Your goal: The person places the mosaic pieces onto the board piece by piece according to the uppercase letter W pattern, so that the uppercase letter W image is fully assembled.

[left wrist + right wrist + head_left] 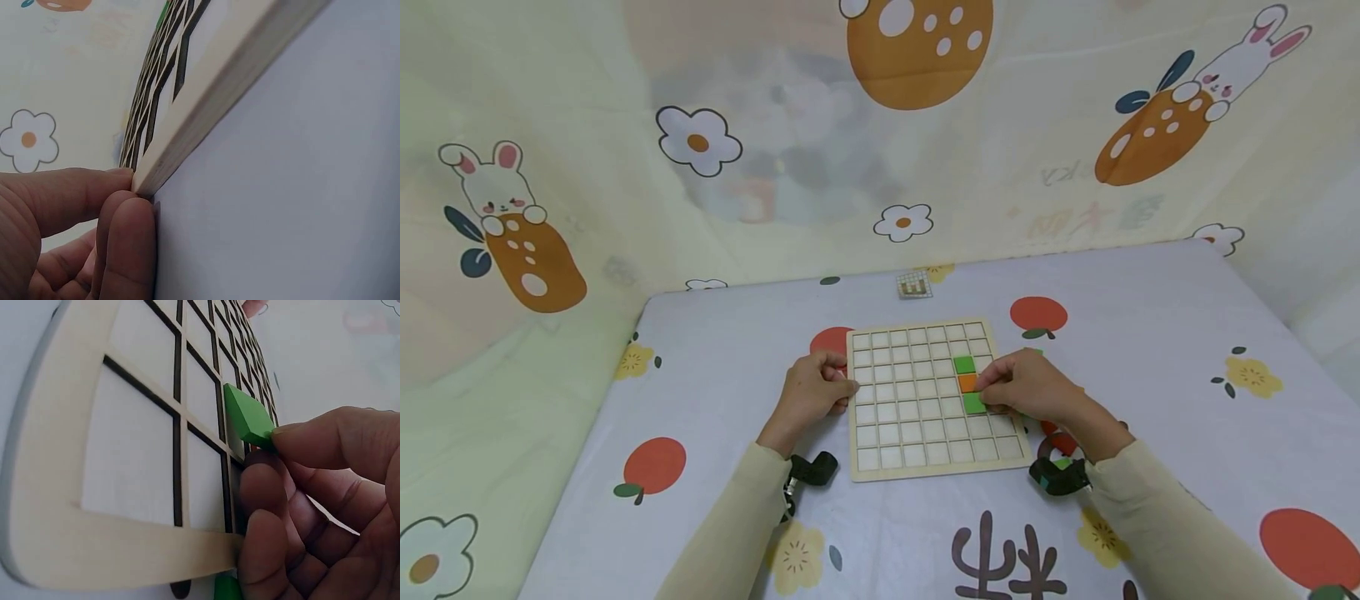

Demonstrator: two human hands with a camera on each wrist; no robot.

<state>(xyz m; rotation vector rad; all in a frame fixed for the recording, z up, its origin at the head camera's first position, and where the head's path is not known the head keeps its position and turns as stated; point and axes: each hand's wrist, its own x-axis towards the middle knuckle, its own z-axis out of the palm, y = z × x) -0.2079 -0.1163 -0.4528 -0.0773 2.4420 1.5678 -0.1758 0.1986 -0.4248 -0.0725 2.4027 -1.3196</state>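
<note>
Right hand pinching a green square tile at its edge, fingertips curled round it, tile tilted over a cell in the right part of the pale wooden grid board. Just above: an orange square tile and another green square tile, both seated. Left hand gripping the board's left edge, fingers curled. Beneath: a fruit-printed white cloth.

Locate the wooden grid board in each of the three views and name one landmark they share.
Head: wooden grid board at table centre, between both hands.
Left wrist: its pale edge runs diagonally, left hand touching its corner.
Right wrist: fills the left side.
Shared landmark: the board's dark grid lines.
</note>
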